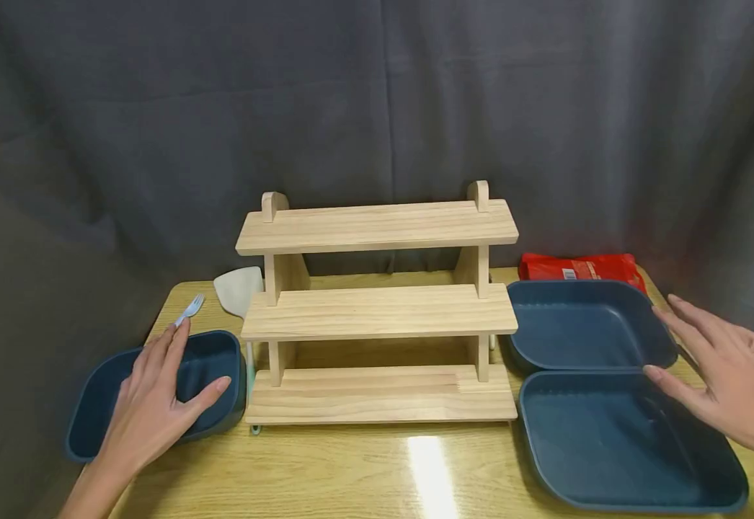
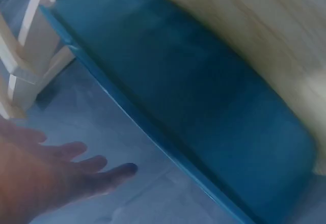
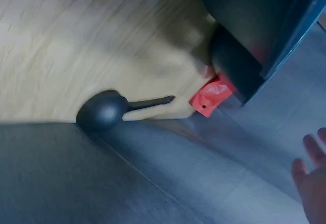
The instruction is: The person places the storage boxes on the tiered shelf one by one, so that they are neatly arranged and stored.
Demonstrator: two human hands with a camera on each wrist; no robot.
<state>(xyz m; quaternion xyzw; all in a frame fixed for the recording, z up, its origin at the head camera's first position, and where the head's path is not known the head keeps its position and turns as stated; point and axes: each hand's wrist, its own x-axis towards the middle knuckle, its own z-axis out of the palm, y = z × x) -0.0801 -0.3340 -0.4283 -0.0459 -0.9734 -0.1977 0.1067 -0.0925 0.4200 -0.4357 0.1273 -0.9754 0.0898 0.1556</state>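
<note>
The left bin (image 1: 207, 360) is under the left hand (image 1: 156, 411); the near bin (image 1: 610, 440) and far bin (image 1: 571, 324) are beside and below the right hand (image 1: 734, 375). Both hands are released, with fingers loosely spread, and grasp nothing. I judge that the work is either not begun or at a pause; nothing shows me what is done or left. Between the hands stands the rack (image 1: 380, 313) on the counter (image 1: 338, 468). The fork (image 1: 192, 306) lies beyond the left fingertips.
</note>
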